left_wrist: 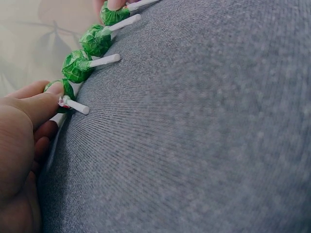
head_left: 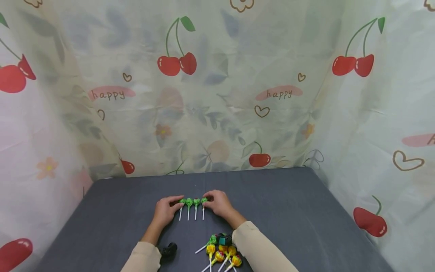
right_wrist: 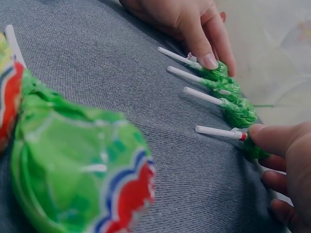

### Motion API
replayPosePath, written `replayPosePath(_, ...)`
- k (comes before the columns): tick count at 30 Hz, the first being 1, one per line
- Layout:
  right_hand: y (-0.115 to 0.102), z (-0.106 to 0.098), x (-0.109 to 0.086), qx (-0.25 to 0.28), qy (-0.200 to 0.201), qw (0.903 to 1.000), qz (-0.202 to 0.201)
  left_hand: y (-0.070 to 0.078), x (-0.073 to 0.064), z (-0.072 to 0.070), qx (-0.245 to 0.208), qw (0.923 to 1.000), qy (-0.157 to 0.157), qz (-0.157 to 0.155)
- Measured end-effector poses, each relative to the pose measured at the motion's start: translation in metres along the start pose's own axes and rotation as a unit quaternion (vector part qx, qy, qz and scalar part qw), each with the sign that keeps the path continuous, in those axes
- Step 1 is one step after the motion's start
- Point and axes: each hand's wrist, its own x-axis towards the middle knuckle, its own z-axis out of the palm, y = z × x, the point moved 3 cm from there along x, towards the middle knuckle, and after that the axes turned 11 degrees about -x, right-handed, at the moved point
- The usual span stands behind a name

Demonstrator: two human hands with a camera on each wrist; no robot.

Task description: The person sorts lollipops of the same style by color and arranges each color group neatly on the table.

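Note:
Several green-wrapped lollipops lie side by side in a row on the dark grey cloth, white sticks toward me. My left hand (head_left: 164,210) pinches the leftmost lollipop (left_wrist: 65,92) by its wrapped head, between thumb and fingers. At the row's other end, my right hand (head_left: 219,204) grips the head of the rightmost lollipop (right_wrist: 252,148), partly hidden by the thumb. Between the hands lie two untouched green lollipops, one (head_left: 189,203) beside the left hand's and the other (head_left: 196,203) nearer the right. A wider gap separates the rightmost one from its neighbour.
Close to my right forearm is a loose pile of yellow lollipops (head_left: 219,257) with a green lollipop (head_left: 212,239) at its back edge. Patterned curtains (head_left: 217,94) hang behind and beside the grey-covered table (head_left: 289,211).

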Motion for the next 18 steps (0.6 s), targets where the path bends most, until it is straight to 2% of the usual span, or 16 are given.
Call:
replayPosePath(6,0.0005,0.0025,0.0001,-0.01,0.002,0.9999,-0.003,-0.0008,0.0003,0.0003,-0.002,0.9999,-0.001,-0.013)
replayPosePath(18,-0.0018,0.0018,-0.0004,-0.005,-0.004,0.9999,0.009,-0.0006,0.0003,0.0012,0.002,1.0,-0.003,-0.008)
